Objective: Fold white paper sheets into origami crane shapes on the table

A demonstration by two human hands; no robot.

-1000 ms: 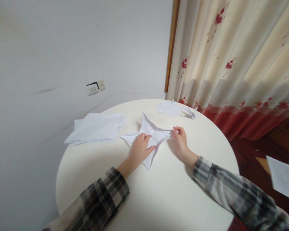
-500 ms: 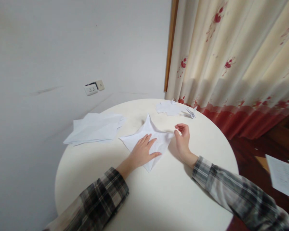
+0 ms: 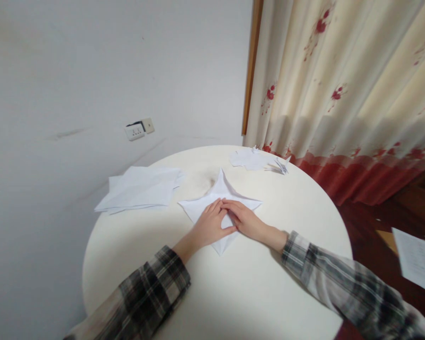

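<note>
A white folded sheet of paper (image 3: 221, 191) with four pointed corners lies on the round table, its far and side corners raised a little. My left hand (image 3: 208, 225) rests flat on its middle, fingers spread and holding nothing. Beside it, my right hand (image 3: 246, 221) bears on the paper's right half, fingertips touching those of my left hand. Its fingers are bent downward, and part of the paper beneath both hands is hidden.
White sheets (image 3: 141, 187) are stacked at the table's left edge. A small folded paper figure (image 3: 281, 165) and flat white pieces (image 3: 250, 158) sit at the far right of the white table (image 3: 304, 208). A printed sheet (image 3: 416, 259) lies lower right, beyond the table.
My right hand has moved left from the paper's right corner onto its middle, next to my left hand. My left hand has stayed in place on the paper.
</note>
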